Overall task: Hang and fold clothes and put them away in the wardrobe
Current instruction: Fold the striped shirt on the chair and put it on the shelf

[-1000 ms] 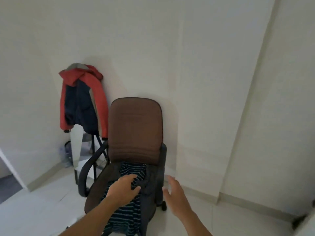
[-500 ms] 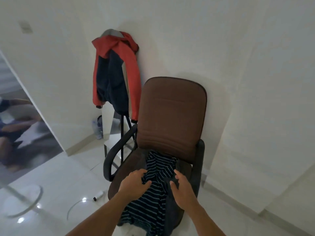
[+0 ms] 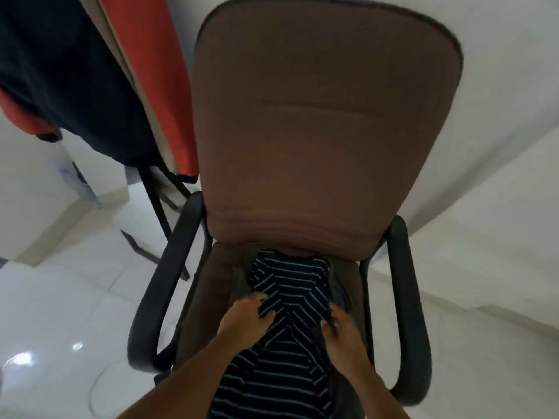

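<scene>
While the dark striped garment (image 3: 290, 297) lay along the seat of the brown office chair (image 3: 326, 116), it was held from both sides. The left hand (image 3: 245, 322) was placed at about 7 o'clock from the garment's middle, with fingers and thumb curled round a fold of the striped cloth. The right hand (image 3: 341, 334) was placed at about 5 o'clock, with its fingers bent down into the cloth at the garment's right edge, so a grip was shown there too. Thin pale stripes were carried across the black fabric, which was spread from the foot of the backrest at 12 o'clock down over the seat's front edge at 6 o'clock.

A grey piece of cloth (image 3: 340, 287) was seen under the garment at 2 o'clock, just above the right hand; what it was could not be told. The seat was flanked by the left armrest (image 3: 163, 282) at 9 o'clock and the right armrest (image 3: 408, 313) at 3 o'clock, both black. A red and navy jacket (image 3: 145, 71) was hung at 10 o'clock, close beside the backrest, above black stand legs (image 3: 154, 207). Glossy white floor tiles (image 3: 60, 297) were seen at 8 o'clock, and a white wall (image 3: 499, 86) at 2 o'clock.
</scene>
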Demonstrator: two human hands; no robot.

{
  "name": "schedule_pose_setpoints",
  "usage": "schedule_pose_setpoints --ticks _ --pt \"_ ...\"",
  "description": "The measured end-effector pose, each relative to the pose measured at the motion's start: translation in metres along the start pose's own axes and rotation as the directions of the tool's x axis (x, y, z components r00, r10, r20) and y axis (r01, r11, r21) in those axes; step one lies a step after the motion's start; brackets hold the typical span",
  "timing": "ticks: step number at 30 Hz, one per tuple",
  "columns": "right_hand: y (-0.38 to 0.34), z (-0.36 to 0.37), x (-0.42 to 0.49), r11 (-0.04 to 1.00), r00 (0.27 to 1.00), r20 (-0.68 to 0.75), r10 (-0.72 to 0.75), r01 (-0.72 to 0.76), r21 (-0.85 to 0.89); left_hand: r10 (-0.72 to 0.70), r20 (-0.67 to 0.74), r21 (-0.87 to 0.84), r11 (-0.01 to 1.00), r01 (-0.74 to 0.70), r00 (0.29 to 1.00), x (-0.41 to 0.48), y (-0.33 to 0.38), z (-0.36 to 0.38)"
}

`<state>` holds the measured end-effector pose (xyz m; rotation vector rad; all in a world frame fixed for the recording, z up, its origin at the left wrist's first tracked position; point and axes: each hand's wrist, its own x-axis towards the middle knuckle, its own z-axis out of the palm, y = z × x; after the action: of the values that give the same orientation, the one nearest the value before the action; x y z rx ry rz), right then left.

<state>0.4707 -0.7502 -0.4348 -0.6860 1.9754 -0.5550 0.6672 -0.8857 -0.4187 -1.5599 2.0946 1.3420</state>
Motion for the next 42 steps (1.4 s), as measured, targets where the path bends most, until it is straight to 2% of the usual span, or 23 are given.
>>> schedule_pose_setpoints --ticks 4,6,10,14,16,17,19,21,23,25,28,31,34,36,40,42 --pt "0.000 0.023 0.066 0.999 0.999 -0.020 0.032 -0.033 -0.008 -0.044 0.102 -0.095 0.994 0.054 0.994 0.080 -0.022 0.002" --pt "-0.006 0.029 0.093 0.998 0.997 -0.037 0.068 -0.069 -0.009 -0.047 0.100 -0.112 0.992 0.058 0.994 0.112 -0.030 0.008" --pt "-0.009 0.037 0.139 0.989 0.987 -0.066 0.145 -0.147 -0.022 -0.050 0.045 -0.017 0.999 0.051 0.998 0.158 -0.039 0.024" --pt "-0.007 0.044 0.174 0.953 0.951 -0.082 0.298 -0.301 -0.027 -0.113 0.070 0.080 0.991 0.107 0.991 0.189 -0.041 0.033" --pt "-0.001 0.049 0.183 0.943 0.937 -0.105 0.332 -0.334 0.004 -0.143 0.038 0.140 0.981 0.137 0.989 0.196 -0.038 0.034" --pt "0.000 0.050 0.183 0.946 0.934 -0.152 0.325 -0.324 0.029 -0.154 0.003 0.138 0.979 0.152 0.988 0.198 -0.037 0.034" --pt "0.000 0.048 0.175 0.958 0.896 -0.338 0.287 -0.269 0.098 -0.194 -0.091 0.069 0.977 0.201 0.977 0.200 -0.037 0.033" --pt "-0.004 0.040 0.163 0.965 0.831 -0.492 0.257 -0.193 0.178 -0.260 -0.202 -0.064 0.966 0.253 0.944 0.201 -0.036 0.029" --pt "-0.003 0.031 0.156 0.961 0.790 -0.554 0.263 -0.161 0.226 -0.327 -0.293 -0.263 0.931 0.254 0.898 0.199 -0.032 0.017" --pt "-0.002 0.023 0.152 0.948 0.788 -0.540 0.294 -0.169 0.270 -0.377 -0.323 -0.388 0.889 0.241 0.868 0.194 -0.026 0.005" --pt "-0.008 0.006 0.141 0.962 0.875 -0.420 0.241 -0.158 0.224 -0.385 -0.294 -0.422 0.873 0.243 0.875 0.180 -0.020 -0.016" --pt "-0.023 -0.013 0.124 0.963 0.948 -0.215 0.235 -0.197 0.183 -0.247 -0.152 -0.290 0.937 0.196 0.957 0.160 -0.021 -0.034" --pt "-0.040 -0.033 0.098 0.979 0.980 -0.071 0.187 -0.180 0.098 -0.124 -0.048 -0.166 0.979 0.115 0.991 0.133 -0.021 -0.054" --pt "-0.048 -0.045 0.077 0.991 0.992 -0.046 0.120 -0.118 0.056 -0.101 -0.108 -0.157 0.984 0.084 0.989 0.108 -0.018 -0.067" --pt "-0.073 -0.072 0.022 0.999 0.996 -0.077 -0.038 0.036 -0.025 -0.041 -0.381 -0.079 0.997 0.012 0.924 0.050 -0.008 -0.093" --pt "-0.078 -0.087 -0.006 0.995 0.991 -0.095 -0.098 0.095 -0.035 0.009 -0.418 -0.082 0.995 -0.048 0.908 0.023 -0.002 -0.107"
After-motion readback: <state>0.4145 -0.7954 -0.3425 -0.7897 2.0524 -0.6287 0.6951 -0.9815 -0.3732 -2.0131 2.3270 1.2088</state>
